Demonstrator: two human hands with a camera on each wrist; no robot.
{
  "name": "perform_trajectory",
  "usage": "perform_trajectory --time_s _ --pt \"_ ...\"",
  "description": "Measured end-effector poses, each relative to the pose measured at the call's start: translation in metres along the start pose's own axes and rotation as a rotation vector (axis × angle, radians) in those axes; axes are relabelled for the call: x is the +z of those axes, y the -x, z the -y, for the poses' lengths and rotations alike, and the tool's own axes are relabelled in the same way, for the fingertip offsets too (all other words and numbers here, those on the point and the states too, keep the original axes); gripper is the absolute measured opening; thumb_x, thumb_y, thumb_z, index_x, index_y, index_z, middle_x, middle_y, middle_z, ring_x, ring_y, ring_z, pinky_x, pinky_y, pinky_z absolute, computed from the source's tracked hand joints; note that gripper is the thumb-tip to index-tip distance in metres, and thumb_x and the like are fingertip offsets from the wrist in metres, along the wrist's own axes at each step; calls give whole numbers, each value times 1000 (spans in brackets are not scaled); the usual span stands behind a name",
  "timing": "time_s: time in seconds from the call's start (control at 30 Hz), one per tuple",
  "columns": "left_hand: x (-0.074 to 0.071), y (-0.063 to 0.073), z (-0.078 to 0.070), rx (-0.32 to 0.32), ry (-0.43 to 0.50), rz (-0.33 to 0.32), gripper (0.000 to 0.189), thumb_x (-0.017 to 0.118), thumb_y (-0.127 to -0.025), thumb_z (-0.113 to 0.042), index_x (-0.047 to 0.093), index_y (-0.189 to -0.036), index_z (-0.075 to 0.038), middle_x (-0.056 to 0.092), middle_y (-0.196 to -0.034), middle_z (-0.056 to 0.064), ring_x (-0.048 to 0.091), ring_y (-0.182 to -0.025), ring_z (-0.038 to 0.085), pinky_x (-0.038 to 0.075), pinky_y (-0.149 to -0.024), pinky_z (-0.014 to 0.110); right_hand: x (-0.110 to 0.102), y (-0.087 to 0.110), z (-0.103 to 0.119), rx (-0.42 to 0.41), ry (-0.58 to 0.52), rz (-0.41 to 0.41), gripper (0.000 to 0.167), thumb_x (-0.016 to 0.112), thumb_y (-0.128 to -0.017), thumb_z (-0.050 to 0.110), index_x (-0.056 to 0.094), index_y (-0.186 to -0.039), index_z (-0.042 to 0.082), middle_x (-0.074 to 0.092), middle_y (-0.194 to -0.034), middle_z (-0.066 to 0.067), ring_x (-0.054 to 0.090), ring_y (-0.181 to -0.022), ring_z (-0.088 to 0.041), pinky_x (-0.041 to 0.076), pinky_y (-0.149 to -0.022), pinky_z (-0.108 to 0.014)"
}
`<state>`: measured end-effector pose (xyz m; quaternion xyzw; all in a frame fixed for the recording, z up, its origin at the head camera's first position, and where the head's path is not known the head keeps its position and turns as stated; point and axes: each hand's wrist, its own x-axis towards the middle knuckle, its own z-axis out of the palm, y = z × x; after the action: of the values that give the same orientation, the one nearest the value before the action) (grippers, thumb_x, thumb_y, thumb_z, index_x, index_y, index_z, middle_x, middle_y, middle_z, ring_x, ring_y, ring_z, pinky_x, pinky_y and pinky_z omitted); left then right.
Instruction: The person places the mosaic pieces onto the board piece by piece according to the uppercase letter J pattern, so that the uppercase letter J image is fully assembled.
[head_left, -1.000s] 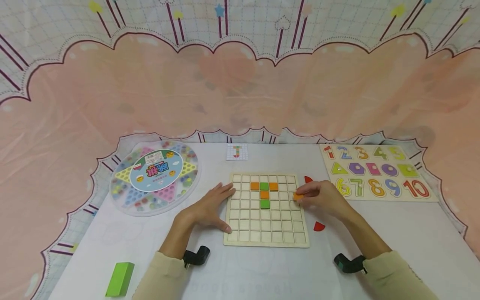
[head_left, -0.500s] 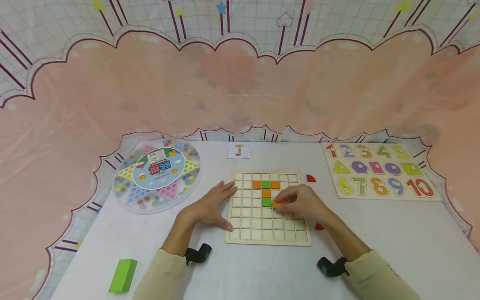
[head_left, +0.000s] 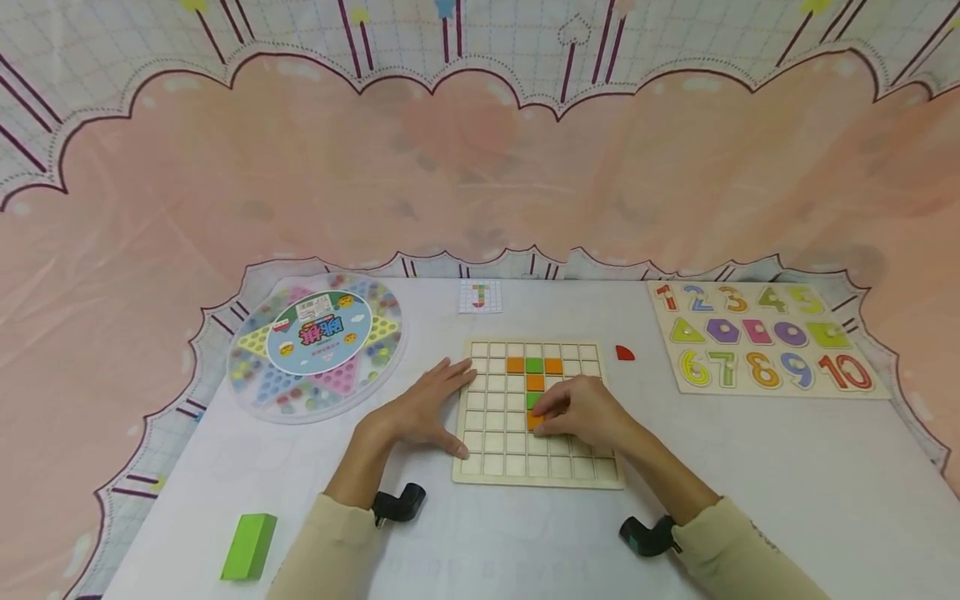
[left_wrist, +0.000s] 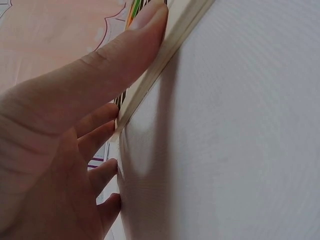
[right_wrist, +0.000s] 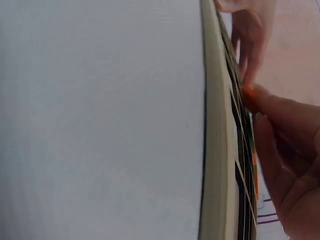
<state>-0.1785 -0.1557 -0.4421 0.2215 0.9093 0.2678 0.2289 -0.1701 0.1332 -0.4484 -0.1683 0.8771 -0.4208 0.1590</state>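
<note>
A wooden grid board (head_left: pixel 495 469) lies flat on the white table. Orange and green square tiles sit in its cells: a row of three with a green tile (head_left: pixel 534 365) in the middle, then an orange tile (head_left: pixel 535 382) and a green tile (head_left: pixel 533 401) below it. My right hand (head_left: pixel 588 412) pinches another orange tile (head_left: pixel 534 422) between thumb and fingertips at the cell under that column. Along the board's left edge rests my left hand (head_left: pixel 420 412), fingers and thumb spread. In the left wrist view its thumb (left_wrist: pixel 125 52) lies against the board's rim.
A red quarter-circle piece (head_left: pixel 625 353) lies right of the board. Behind it stands a small pattern card (head_left: pixel 480 297). A number-and-shape puzzle (head_left: pixel 750 380) is at far right, a round Chinese checkers set (head_left: pixel 352 392) at left, a green block (head_left: pixel 249 547) at front left.
My right hand has carried the orange tile from the board's right edge leftward to the cell below the column. The lower red piece is now hidden by my right arm. The left hand stays put.
</note>
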Motion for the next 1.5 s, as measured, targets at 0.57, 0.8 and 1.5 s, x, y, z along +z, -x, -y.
perform_trajectory --time_s 0.57,0.8,1.5 --pt "0 -1 -1 -12 -12 -6 117 95 -67 -34 30 -161 -8 18 -174 7 3 -163 37 11 -130 61 8 0 -3 -47 26 -52 17 92 -72 14 82 -86 13 71 -86 2 61 -75 -10 52 -64 -19" --pt "0 -1 -1 -10 -10 -6 118 96 -67 -34 30 -161 -8 18 -174 7 3 -162 37 11 -130 61 9 -2 -5 -42 54 -65 16 92 -71 15 82 -83 13 63 -86 2 57 -74 -9 51 -65 -18" --pt "1 -1 -1 -7 -15 -8 117 96 -67 -34 30 -161 -8 18 -174 7 3 -162 37 12 -130 62 -30 2 -11 68 -39 -46 43 88 -79 25 67 -115 13 68 -111 -6 60 -96 -20 52 -83 -26"
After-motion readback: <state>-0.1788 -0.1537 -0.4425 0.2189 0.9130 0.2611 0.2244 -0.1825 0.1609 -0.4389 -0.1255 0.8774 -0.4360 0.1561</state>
